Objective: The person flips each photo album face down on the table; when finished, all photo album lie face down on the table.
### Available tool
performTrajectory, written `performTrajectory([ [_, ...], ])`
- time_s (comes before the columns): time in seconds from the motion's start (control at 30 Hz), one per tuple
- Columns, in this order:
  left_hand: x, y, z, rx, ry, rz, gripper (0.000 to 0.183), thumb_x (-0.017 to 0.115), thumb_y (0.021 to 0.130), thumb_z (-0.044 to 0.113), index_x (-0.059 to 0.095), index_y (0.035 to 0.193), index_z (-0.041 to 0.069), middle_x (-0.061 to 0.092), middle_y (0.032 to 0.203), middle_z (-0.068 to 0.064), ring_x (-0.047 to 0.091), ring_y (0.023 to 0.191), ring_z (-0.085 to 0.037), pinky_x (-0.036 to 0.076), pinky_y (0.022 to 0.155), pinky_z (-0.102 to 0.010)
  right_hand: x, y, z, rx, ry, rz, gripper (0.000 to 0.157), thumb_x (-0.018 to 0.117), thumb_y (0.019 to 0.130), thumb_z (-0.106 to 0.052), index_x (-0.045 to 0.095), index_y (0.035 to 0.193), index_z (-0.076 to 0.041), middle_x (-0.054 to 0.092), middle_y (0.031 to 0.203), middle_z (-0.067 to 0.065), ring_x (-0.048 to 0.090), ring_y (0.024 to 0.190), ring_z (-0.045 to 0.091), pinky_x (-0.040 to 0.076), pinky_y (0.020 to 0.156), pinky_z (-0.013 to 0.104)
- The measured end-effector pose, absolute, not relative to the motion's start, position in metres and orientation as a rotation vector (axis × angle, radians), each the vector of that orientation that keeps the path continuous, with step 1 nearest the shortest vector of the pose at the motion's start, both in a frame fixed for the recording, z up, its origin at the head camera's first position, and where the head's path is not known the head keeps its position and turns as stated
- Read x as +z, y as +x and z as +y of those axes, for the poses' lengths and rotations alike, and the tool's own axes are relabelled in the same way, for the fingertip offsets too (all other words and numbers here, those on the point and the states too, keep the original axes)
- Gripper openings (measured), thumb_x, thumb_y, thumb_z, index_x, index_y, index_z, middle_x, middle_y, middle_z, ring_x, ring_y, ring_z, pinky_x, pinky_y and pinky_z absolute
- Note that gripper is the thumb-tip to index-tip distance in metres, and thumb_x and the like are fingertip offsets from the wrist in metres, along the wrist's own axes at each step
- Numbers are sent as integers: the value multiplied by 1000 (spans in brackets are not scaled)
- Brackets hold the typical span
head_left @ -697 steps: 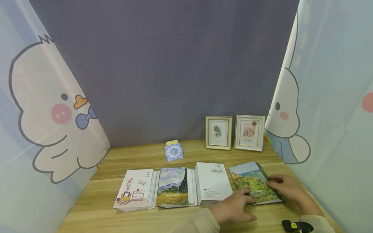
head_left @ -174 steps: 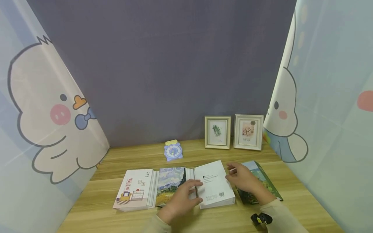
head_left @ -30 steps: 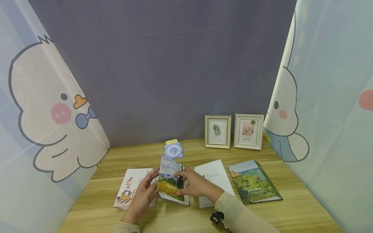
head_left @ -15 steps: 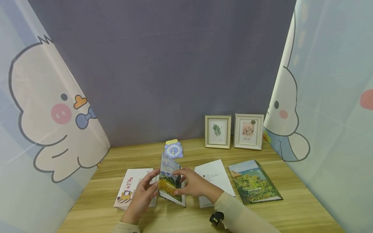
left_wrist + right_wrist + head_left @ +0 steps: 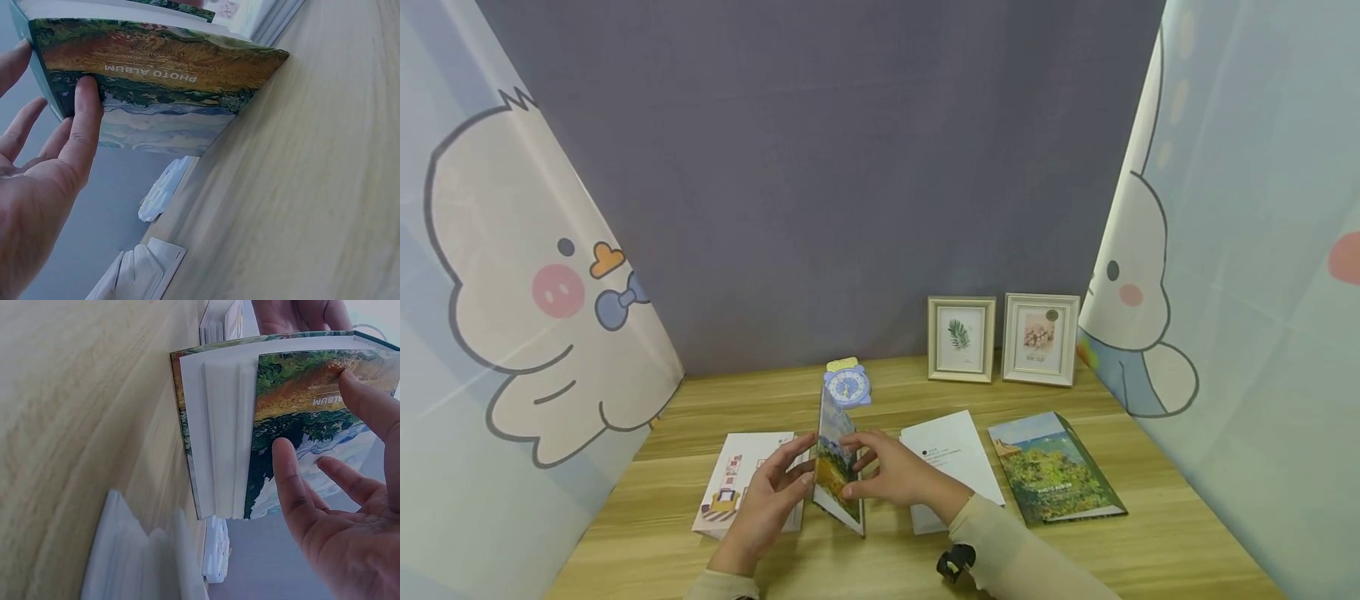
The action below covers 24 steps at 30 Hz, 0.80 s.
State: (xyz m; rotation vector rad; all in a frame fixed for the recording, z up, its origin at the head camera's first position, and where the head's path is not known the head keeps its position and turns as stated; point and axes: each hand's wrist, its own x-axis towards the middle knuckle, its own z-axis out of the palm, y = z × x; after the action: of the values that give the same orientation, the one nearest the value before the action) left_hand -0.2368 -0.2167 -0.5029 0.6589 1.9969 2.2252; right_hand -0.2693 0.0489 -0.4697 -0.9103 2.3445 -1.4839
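A photo album (image 5: 835, 467) with a painted landscape cover is tilted steeply upright on the table, its spine upward and page edges downward. My left hand (image 5: 767, 492) touches its left-facing cover and the spine; in the left wrist view, my left hand (image 5: 44, 175) has its fingers spread and slightly bent. My right hand (image 5: 898, 475) rests its fingertips on the right-facing cover; in the right wrist view, my right hand (image 5: 344, 487) is spread over that cover. White page edges (image 5: 225, 437) show between the covers.
A white album (image 5: 730, 492) with a room drawing lies left, partly behind my left hand. Right of me lie a white book (image 5: 958, 458) and a garden-painted album (image 5: 1052, 471). A toy clock (image 5: 848, 387) and two picture frames (image 5: 961, 340) stand farther back on the wooden table (image 5: 632, 517).
Earlier my hands were at the garden album, then at the white book, whose upper face now differs. Over the last second the landscape album tilts more upright, its lower edge moving left.
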Motion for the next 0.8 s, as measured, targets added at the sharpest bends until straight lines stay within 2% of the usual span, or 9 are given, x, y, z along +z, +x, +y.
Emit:
performTrajectory([
  [0.23, -505, -239, -218, 2210, 734, 1916, 66, 54, 104, -7, 27, 164, 2, 27, 169, -15, 46, 142, -25, 48, 111, -36, -470, -271, 50, -1572, -880, 2267, 69, 86, 90, -22, 53, 150, -23, 58, 139, 4, 67, 114, 24, 59, 85, 27],
  [0.47, -505, -241, -215, 2193, 753, 1916, 61, 56, 104, -7, 34, 161, 0, 39, 166, -7, 48, 142, -24, 51, 108, -38, -469, -271, 52, -1637, -857, 2189, 67, 84, 92, -22, 52, 151, -22, 58, 140, 8, 67, 116, 30, 59, 87, 28],
  [0.67, -505, -240, -211, 2178, 792, 1934, 58, 56, 104, -7, 39, 159, 1, 37, 167, -10, 46, 145, -23, 49, 110, -39, -469, -270, 52, -1672, -824, 2162, 67, 85, 92, -20, 51, 150, -18, 60, 134, 6, 67, 118, 35, 59, 88, 29],
  [0.8, -505, -240, -209, 2149, 748, 1985, 57, 58, 105, -1, 41, 159, 3, 36, 166, -14, 46, 145, -25, 48, 110, -39, -468, -270, 53, -1703, -821, 2121, 67, 85, 92, -17, 50, 149, -16, 60, 133, 9, 69, 115, 33, 60, 87, 31],
])
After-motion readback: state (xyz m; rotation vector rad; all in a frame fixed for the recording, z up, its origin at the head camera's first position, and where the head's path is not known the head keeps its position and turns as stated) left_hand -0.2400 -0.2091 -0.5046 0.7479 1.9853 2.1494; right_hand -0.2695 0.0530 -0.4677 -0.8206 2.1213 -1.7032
